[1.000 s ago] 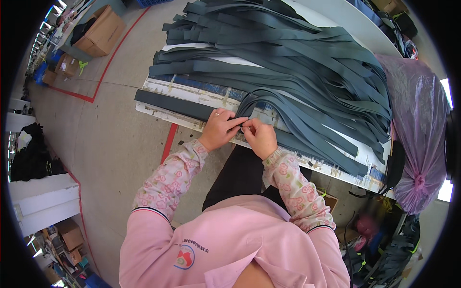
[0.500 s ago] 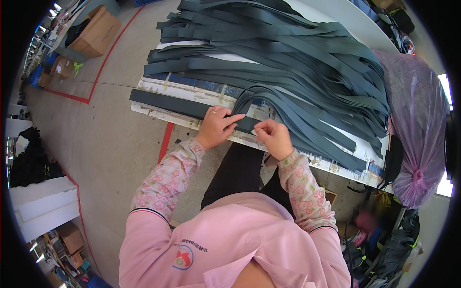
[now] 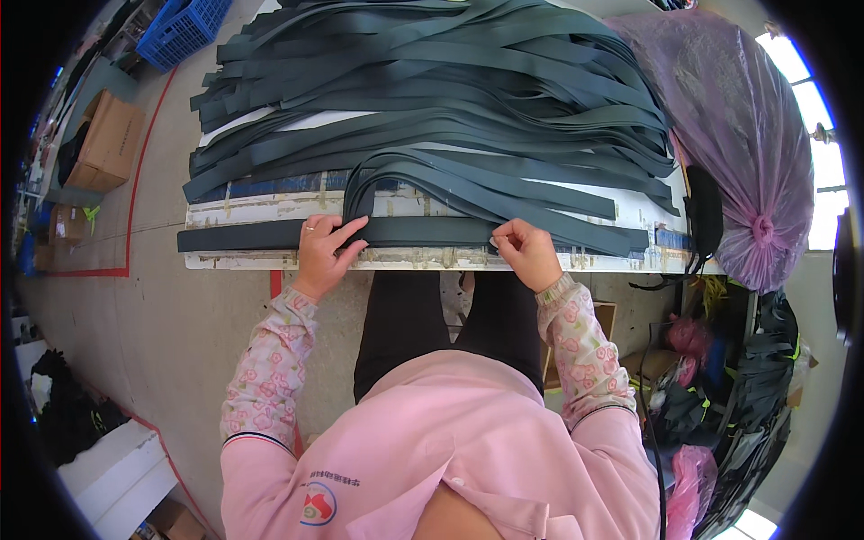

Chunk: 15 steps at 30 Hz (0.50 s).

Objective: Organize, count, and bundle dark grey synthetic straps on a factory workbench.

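Note:
A long dark green webbing strap (image 3: pixel 432 231) lies flat along the near edge of the table. My left hand (image 3: pixel 326 256) rests on it with the index finger and thumb spread, pressing it down beside the bend where several straps curl over. Farther right, my right hand (image 3: pixel 529 254) is closed in a pinch over the same strap. A small white chalk-like piece (image 3: pixel 493 241) shows between its fingertips, mostly hidden by them. Behind both hands a looped bundle of straps (image 3: pixel 450 180) arches across to the right.
A big heap of similar straps (image 3: pixel 432 63) covers the far part of the white worktable (image 3: pixel 261 209). At the table's right end stand a tied pink plastic bag (image 3: pixel 738 117) and a black pouch (image 3: pixel 705 216). A blue crate (image 3: pixel 184 27) and a cardboard box (image 3: pixel 110 144) are at far left.
My view has turned, so the table now lies nearly level. My right hand has moved rightward along the strap, away from my left hand, still pinching the white piece.

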### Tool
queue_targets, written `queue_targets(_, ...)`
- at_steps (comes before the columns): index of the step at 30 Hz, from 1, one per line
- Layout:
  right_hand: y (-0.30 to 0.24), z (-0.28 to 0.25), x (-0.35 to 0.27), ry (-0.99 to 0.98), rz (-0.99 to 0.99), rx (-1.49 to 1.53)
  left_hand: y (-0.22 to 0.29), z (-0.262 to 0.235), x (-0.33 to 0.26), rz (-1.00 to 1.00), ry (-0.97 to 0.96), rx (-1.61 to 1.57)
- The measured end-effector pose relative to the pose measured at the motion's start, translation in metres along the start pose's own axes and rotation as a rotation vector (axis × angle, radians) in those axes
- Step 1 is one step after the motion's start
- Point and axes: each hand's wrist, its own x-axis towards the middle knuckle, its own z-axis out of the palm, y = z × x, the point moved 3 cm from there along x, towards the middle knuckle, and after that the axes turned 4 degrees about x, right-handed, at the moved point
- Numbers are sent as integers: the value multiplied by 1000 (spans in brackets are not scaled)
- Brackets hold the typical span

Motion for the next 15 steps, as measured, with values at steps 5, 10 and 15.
queue_targets(5, -6, 3, -2, 16, -3, -62, -1, 1, -1, -8, -10, -14)
queue_targets(10, -4, 6, -1, 43, -12, -94, 0, 0, 0, -11, -13, -5)
queue_targets(15, -7, 6, 1, -21, -16, -125, -2, 1, -1, -10, 5, 13)
